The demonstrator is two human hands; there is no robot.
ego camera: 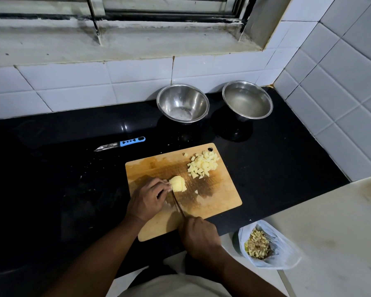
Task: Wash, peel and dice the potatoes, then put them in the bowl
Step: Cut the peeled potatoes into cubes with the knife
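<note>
One peeled potato piece [177,183] sits mid-board [219,196], pinned by left hand [147,199] fingertips; right hand [198,234] grips the knife [178,205]. Likely firm, wet, slippery: hold from above, fingertips curled. Dice [202,165] lie piled nearby; bowl [183,102] stands beyond.

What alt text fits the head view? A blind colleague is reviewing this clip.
A person's left hand steadies a peeled potato piece on a wooden cutting board while the right hand cuts with a knife; diced potato is piled nearby, two steel bowls behind.
</note>
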